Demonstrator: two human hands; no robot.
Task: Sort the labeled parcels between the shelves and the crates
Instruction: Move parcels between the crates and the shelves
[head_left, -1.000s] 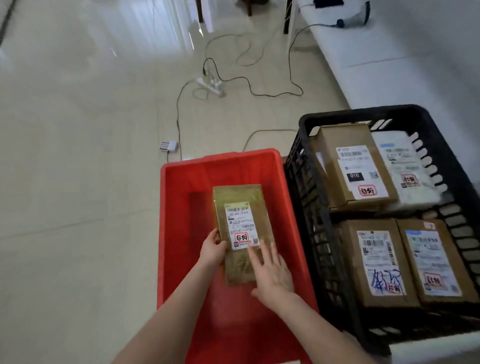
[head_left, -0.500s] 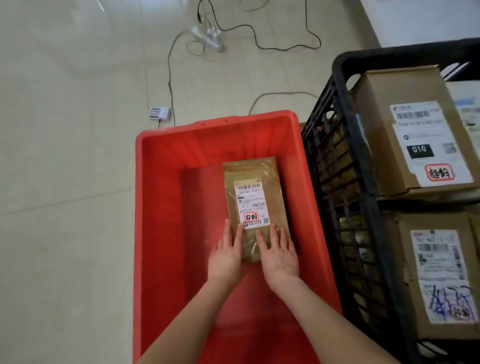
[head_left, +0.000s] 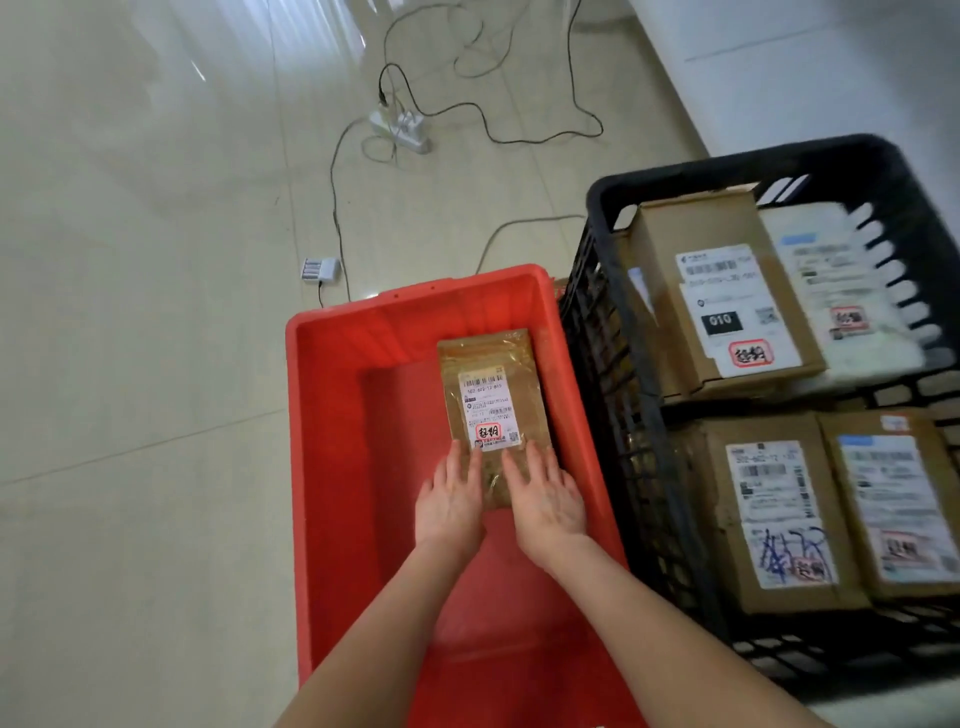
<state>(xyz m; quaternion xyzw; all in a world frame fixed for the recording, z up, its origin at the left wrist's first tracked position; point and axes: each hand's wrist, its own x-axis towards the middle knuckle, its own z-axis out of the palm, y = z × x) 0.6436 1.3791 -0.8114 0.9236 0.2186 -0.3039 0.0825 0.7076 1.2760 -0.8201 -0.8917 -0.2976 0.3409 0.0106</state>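
Pressing flat with fingers (head_left: 470, 457) spread and nearly straight, the left hand (head_left: 451, 501) and right hand (head_left: 545, 501) lie side by side on the near end of the brown padded envelope (head_left: 493, 405), gripping nothing. The envelope lies label-up on the floor of the red crate (head_left: 322, 415), toward its far right corner, beside the black crate (head_left: 602, 364) stacked with labelled cardboard boxes (head_left: 717, 291). The likely slip, I judge, is a glossy wrapper sliding under open palms, skewing the envelope against the wall or hiding its label.
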